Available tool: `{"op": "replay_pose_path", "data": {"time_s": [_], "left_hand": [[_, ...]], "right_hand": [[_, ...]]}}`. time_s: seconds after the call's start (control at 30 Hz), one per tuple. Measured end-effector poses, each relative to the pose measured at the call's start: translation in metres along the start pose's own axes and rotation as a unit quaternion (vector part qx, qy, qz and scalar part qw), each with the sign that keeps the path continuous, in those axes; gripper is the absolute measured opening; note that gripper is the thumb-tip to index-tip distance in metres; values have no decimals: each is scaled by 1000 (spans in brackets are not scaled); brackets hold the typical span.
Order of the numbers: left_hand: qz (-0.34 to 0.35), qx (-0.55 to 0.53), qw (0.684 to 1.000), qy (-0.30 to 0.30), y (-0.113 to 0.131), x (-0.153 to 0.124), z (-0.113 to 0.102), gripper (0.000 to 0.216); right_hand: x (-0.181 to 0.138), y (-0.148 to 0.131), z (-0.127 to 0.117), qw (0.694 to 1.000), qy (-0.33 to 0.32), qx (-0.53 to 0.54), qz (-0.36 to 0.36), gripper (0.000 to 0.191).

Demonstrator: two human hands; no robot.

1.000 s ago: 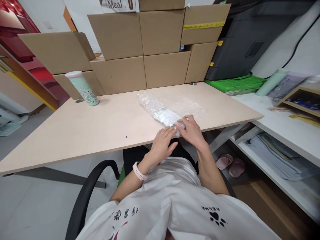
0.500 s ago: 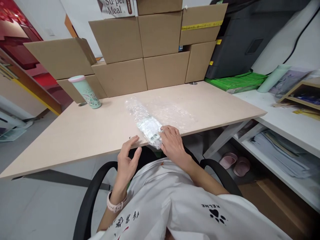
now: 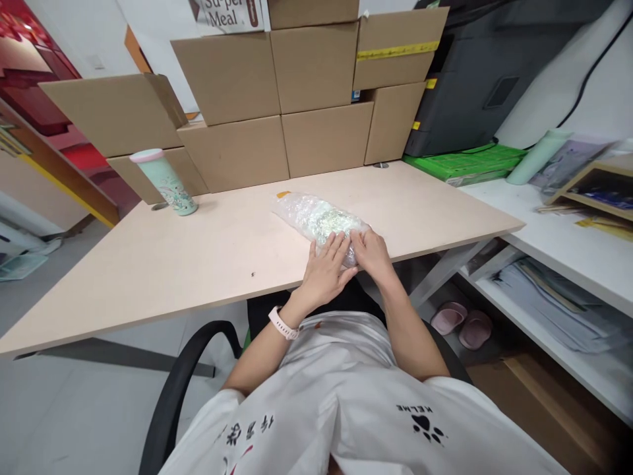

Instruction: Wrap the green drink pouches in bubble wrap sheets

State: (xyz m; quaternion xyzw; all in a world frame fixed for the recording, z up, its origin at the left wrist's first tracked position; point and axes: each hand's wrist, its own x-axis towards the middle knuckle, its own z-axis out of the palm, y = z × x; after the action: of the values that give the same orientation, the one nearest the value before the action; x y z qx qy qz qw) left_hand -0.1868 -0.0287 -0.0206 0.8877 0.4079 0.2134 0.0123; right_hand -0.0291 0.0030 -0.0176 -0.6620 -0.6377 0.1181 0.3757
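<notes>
A bundle of clear bubble wrap (image 3: pixel 305 214) lies aslant near the front edge of the desk. Something with a pale green pattern shows faintly through the layers, but its kind cannot be made out. My left hand (image 3: pixel 324 272), with a pink watch on the wrist, rests with fingers stretched out on the near side of the bundle. Beside it, my right hand (image 3: pixel 374 252) has its fingers curled over the bundle's right end, gripping the wrap. A small orange tab (image 3: pixel 283 194) sticks out at the far left end.
The pale wooden desk (image 3: pixel 198 264) carries a mint tumbler (image 3: pixel 171 188) with a pink rim on the left. Cardboard boxes (image 3: pixel 232 155) are stacked along the back. To the right are a green package (image 3: pixel 459 163) and a white shelf (image 3: pixel 544 231). Chair armrests (image 3: pixel 171 396) flank me.
The loose sheet on the right is now folded over the bundle, which has shifted right and away from me. My left hand has come over onto it, and my right hand moved right.
</notes>
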Motion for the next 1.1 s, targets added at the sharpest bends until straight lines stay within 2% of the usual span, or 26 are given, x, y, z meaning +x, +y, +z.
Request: {"op": "replay_pose_path", "data": {"time_s": [0.1,0.27,0.43,0.53,0.67,0.73,0.8,0.87,0.93,1.0,1.1], "left_hand": [[-3,44,999,-17,1,7,10,65],[8,67,997,-25,0,8,14,64],[-7,56,998,4,3,18,21,58],[-9,26,999,30,3,23,27,48],[-19,-20,998,52,-5,15,22,34],[-19,-41,997,58,-12,0,13,34],[-17,-74,994,73,-20,-22,1,34],[-32,-115,988,95,-28,-49,-11,32],[-56,-159,979,115,-33,-74,-21,31],[-78,-200,968,131,-35,-92,-25,30],[-99,-240,954,149,-36,-105,-26,30]], "right_hand": [[6,0,-4,997,-6,-66,32,44],[-8,2,-5,993,62,-84,48,65],[-17,11,-7,993,42,-107,33,47],[-18,13,-8,991,29,-130,17,42],[-30,11,-15,994,22,-104,-8,38],[-39,13,-23,999,-23,-43,-16,36],[-47,19,-34,991,-120,59,-17,43],[-50,30,-45,961,-228,157,-9,55],[-50,43,-49,927,-311,209,2,59],[-48,53,-43,903,-374,213,7,56],[-50,54,-12,882,-428,198,-22,49]]}}
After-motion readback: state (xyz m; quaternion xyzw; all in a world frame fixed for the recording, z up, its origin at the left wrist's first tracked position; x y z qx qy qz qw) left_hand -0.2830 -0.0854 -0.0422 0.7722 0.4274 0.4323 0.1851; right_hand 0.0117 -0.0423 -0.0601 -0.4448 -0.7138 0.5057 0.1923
